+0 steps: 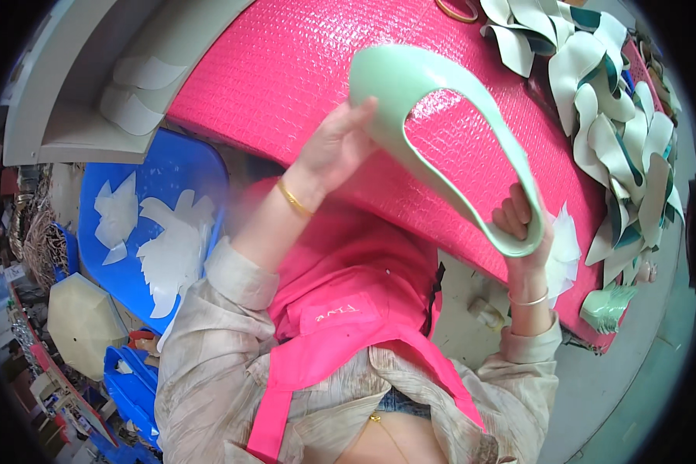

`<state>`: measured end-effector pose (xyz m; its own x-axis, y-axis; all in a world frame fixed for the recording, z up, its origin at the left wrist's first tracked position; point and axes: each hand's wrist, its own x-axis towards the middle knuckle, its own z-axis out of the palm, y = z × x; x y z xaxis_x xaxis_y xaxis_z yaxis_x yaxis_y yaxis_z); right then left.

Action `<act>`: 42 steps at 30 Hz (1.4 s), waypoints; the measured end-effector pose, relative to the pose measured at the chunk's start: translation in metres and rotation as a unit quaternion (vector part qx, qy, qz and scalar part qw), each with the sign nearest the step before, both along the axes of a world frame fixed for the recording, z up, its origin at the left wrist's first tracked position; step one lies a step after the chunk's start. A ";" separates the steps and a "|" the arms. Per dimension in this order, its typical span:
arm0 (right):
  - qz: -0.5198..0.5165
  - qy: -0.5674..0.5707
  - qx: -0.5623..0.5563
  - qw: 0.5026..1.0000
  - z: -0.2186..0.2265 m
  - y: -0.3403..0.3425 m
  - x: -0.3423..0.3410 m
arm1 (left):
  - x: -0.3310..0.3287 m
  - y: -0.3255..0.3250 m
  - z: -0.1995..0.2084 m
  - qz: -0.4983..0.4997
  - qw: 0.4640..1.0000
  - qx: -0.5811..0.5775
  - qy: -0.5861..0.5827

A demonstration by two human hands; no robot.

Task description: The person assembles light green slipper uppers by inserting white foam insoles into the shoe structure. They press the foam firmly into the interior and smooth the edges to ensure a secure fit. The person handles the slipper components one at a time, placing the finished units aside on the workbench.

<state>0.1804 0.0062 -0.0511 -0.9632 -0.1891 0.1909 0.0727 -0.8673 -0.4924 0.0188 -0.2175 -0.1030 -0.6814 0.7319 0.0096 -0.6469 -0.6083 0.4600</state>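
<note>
Above the pink table I hold up a glossy mint-green shoe upper with a large opening through its middle. My left hand grips its broad end at the left, the thumb lying on the outer face. At the narrow, curved end, my right hand has its fingers wrapped over the inner edge. A fan of thin white sheets lies on the table beside my right wrist. Near the table's right corner sits a bundle of mint-green pieces.
The pink covered table spans the space ahead. White and dark-green shoe pieces are heaped along its right side. A pale machine housing stands at upper left, above a blue bin with white scraps. A tape roll lies far back.
</note>
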 end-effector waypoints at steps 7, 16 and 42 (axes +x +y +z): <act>-0.459 -0.058 0.644 0.609 0.023 -0.004 -0.005 | 0.006 0.000 0.038 0.072 0.978 -0.192 0.044; -0.208 0.022 0.817 0.537 0.022 -0.090 -0.067 | 0.022 0.017 0.054 0.237 0.919 -0.273 0.157; -0.211 0.049 0.810 0.544 0.019 -0.074 0.031 | 0.007 -0.017 0.063 0.051 0.953 -0.255 0.154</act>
